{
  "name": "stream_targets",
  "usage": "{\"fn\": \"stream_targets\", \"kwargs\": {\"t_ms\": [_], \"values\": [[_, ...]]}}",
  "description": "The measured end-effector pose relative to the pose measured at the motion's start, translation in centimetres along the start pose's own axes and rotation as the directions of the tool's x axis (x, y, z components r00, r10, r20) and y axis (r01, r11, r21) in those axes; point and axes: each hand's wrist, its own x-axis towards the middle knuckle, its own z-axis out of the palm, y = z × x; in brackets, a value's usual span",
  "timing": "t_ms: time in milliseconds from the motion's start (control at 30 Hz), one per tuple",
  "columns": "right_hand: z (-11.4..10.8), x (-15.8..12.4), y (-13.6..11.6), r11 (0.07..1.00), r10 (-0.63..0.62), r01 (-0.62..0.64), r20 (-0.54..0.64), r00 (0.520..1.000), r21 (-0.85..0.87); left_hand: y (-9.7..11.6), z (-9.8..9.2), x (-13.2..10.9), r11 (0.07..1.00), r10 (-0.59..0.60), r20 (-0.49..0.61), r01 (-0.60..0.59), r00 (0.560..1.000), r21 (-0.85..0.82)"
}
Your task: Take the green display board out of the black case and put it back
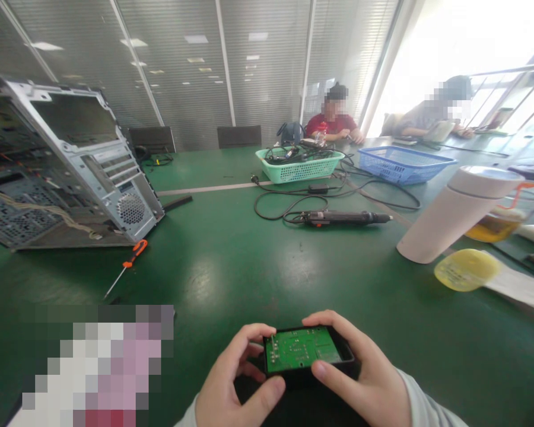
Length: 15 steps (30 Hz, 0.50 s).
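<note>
An electronics workshop in an office-like room

A long green workbench (213, 279) holds an opened computer case (71, 166), an electric screwdriver (342, 217) and a plastic basket (299, 169) of cables, before glass partition walls (267, 65).

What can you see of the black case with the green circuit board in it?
The black case looks like moulded plastic: a rectangular body with a raised rim around a green circuit board set in its open face. Small solder points dot the board, with more along its left edge. The left hand and right hand grip it from either end, board side up, above the green table. Whether the case touches the table cannot be told.
</note>
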Motion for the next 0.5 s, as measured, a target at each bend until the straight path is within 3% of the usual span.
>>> {"fn": "stream_targets", "kwargs": {"t_ms": [500], "values": [[0.07, -0.19, -0.62, 0.999, -0.006, 0.006, -0.005, 1.0, 0.034, 0.1, -0.32, 0.34, 0.998, 0.043, 0.068, -0.039, 0.997, -0.058]]}}
